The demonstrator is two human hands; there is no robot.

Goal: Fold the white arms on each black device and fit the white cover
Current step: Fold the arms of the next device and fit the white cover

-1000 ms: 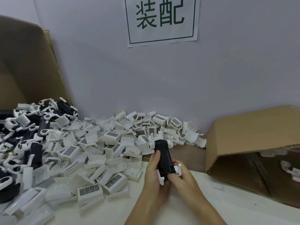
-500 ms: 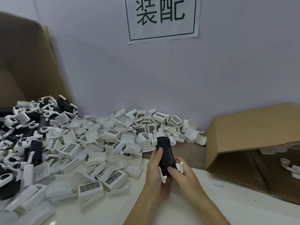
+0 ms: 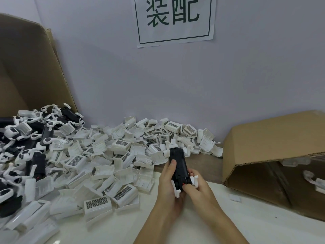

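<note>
Head view. I hold one black device (image 3: 179, 167) between both hands, above the near edge of the counter (image 3: 246, 217), with its long axis pointing away from me. My left hand (image 3: 168, 184) wraps the device from the left side, thumb laid along the upper face; this cradles the body so it cannot twist while the arms are worked. My right hand (image 3: 197, 186) closes on the near end, fingertips pinching at the base where a small red mark shows. The white arms (image 3: 176, 190) project from that near end, one toward each palm, and a further white piece shows at the far end beside my left thumb; I judge the folding step to be in hand, with at least the near arms not yet flat against the body. Whether any arm is fully seated I cannot tell.

No cover is on the device. The white covers (image 3: 98, 203) lie in a loose pile to the left of and beyond my left hand, the nearest within easy reach of it. Further unfinished devices (image 3: 37, 166) lie well to the left of that pile, in front of a cardboard sheet (image 3: 26, 71). An open cardboard box (image 3: 274, 138) lies on its side to the right of my right hand, apart from it, with white parts visible inside; I judge it to receive finished units.
</note>
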